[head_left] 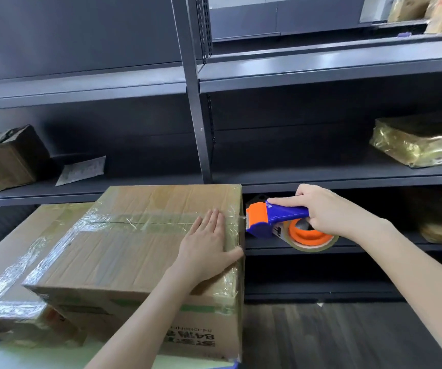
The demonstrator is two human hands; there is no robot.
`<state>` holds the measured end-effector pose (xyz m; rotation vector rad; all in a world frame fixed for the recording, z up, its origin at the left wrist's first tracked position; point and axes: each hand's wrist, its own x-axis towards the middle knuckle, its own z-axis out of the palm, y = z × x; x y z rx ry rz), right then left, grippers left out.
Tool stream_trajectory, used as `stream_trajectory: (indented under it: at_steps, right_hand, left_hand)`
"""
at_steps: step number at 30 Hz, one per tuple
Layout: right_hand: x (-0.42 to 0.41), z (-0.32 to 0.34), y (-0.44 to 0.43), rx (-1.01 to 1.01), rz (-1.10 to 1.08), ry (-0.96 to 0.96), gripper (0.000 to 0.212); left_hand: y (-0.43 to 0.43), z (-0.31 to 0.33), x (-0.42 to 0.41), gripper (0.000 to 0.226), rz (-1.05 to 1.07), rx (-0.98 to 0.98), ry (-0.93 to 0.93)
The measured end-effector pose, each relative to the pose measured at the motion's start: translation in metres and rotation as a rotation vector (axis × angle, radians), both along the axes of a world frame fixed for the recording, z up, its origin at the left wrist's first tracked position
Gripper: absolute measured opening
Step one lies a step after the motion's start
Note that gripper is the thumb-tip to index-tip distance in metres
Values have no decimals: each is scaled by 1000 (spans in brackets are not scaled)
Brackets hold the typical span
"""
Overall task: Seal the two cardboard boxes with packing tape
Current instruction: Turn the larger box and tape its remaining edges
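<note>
Left hand [206, 243]: fingers [212, 222] straight, pressed flat on the upper box [134, 249] top, by the taped seam's right end.
Right hand [329, 211]: curled round the tape dispenser [268, 217] handle, just off that box's right edge; tape roll [310, 238] partly hidden.
Lower box [14, 275]: underneath, mostly covered, cut off at the left.

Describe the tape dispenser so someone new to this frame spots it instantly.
Start at the dark metal shelving across the background, then drop to the upper cardboard box in front. Just off that box's right edge, the right hand grips the tape dispenser. It is the only bright blue and orange item, with a roll of tape on its orange hub.
</note>
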<state>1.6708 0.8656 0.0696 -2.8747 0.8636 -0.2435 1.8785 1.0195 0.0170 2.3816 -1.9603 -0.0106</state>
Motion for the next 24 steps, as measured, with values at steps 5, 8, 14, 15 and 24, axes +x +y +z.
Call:
stream_trajectory:
  at_steps: [5,8,14,15,24]
  right_hand:
    - [-10,1,3,41,11,6,69]
    - [-12,4,4,35,12,17,69]
    - [-11,7,8,52,-6,47,67]
    - [-11,8,8,67,-10,49,68]
    - [-28,-2,1,-134,-69,159,75]
  left_hand:
    - [-2,3,-2,85,-42,-16,28]
    - [-3,2,-2,84,-45,-26,25]
    - [-2,1,-2,84,-46,-51,38]
    - [-2,1,-1,84,-48,-53,40]
    - [3,-2,-1,77,-80,-69,33]
